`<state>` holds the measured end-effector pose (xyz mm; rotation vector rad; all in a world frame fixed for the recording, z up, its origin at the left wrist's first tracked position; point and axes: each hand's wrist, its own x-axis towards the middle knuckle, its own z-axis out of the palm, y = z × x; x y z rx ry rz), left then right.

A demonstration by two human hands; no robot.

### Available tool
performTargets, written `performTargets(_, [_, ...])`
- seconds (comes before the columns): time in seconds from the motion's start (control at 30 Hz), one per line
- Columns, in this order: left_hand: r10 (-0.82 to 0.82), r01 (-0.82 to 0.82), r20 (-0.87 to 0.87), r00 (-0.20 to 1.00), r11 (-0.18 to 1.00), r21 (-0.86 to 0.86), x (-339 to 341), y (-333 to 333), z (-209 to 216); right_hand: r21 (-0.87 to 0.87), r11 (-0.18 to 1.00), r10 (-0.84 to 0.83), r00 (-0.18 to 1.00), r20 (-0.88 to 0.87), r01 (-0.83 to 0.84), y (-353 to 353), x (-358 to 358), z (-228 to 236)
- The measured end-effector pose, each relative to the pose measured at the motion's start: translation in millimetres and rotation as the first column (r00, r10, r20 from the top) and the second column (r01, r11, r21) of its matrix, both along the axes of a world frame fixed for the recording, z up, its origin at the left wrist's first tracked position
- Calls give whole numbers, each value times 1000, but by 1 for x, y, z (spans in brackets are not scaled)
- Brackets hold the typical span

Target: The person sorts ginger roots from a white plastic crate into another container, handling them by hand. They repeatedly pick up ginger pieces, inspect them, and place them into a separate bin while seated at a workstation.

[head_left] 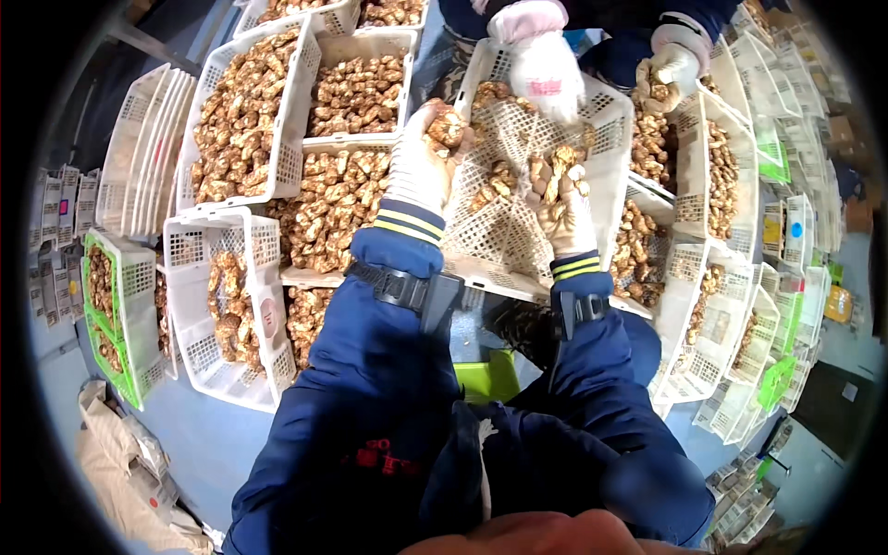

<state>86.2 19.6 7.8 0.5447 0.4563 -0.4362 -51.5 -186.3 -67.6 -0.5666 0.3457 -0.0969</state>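
My left hand (pixel 422 159), in a pale glove, closes around a roundish brown mushroom (pixel 446 128) above the left rim of a white crate. Inside that crate (pixel 504 250), my right hand (pixel 566 215) has its fingers curled round a small bunch of brown-and-white mushrooms (pixel 559 174). Several more mushrooms (pixel 497 181) lie on the crate's perforated bottom, much of which shows bare. Across from me, another person's white-gloved hand (pixel 553 83) reaches over the far side of this crate. That person's other hand (pixel 668 81) holds a mushroom over a crate to the right.
Crates full of mushrooms (pixel 248 116) stand close on my left, with a partly filled white crate (pixel 199 342) nearer me. A green crate (pixel 111 356) is at the far left. More crates (pixel 689 342) line the right side. A green object (pixel 488 377) lies below my forearms.
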Motion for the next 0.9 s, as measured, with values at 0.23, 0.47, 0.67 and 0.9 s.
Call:
performTargets(0.23, [8,-11,-90,996,999,-32,3,-1,4,-11,1000,-23,998,55,23,-10,-59,58])
performTargets(0.47, [19,-18,-50,999,1000,16,0,-3,4,404,909,9,975,220,-100,-12,-70,75])
performTargets(0.67, [23,-20,-79,997,999,34,-3,-6,13,304,953,-14,996,90,-14,-3,-68,67])
performTargets(0.9, [-57,60,-33,998,993,104,-4,-10,6,311,950,-52,996,66,29,-9,-70,54])
